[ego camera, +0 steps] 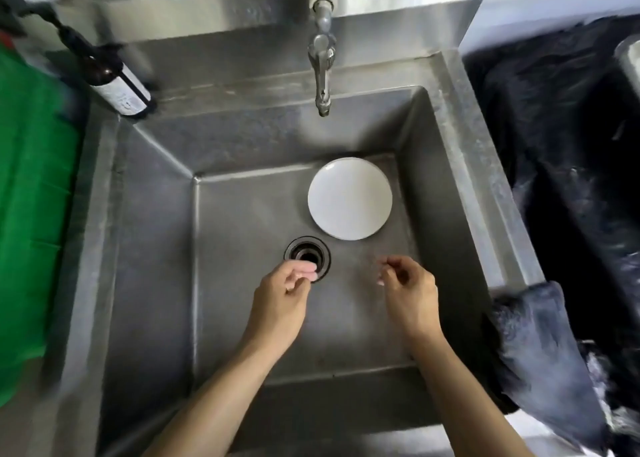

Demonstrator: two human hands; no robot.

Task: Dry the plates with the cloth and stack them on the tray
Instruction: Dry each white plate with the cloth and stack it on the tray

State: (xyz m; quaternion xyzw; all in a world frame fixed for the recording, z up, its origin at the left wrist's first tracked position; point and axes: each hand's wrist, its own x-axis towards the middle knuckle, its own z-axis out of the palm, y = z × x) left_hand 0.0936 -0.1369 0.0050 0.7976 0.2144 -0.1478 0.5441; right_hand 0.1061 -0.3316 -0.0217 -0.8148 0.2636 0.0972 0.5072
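**Single plate on the sink floor, both hands empty above it**

Viewed from the head camera, looking down into a steel sink (pixel 460 151). One white plate (pixel 349 198) lay flat on the sink floor, just beyond the drain (pixel 307 253) and under the tap (pixel 322 72); face up or face down could not be told. Left hand (pixel 280 300) hovered over the near side of the drain, fingers loosely curled toward the thumb, holding nothing. Right hand (pixel 410 292) was poised near the plate's closest edge yet clear of it, fingers likewise curled and empty. A dark cloth (pixel 540 359) was draped over the sink's right rim, beside a basin lined with black plastic (pixel 554 117). A green panel (pixel 31 197) stood at left, possibly the tray, though not certainly. A dark pump bottle (pixel 114 82) stood at the back left corner.

Handling, as a judgement: probably glazed ceramic, so stiff, moderately weighty, brittle against steel and slick if wet. Lying flat on the floor, hard to get under; best tipped up at the near rim with the fingertips, then pinched across the rim, thumb on top and fingers beneath. Safer wrapped in the cloth, since a bare wet grip could slip.
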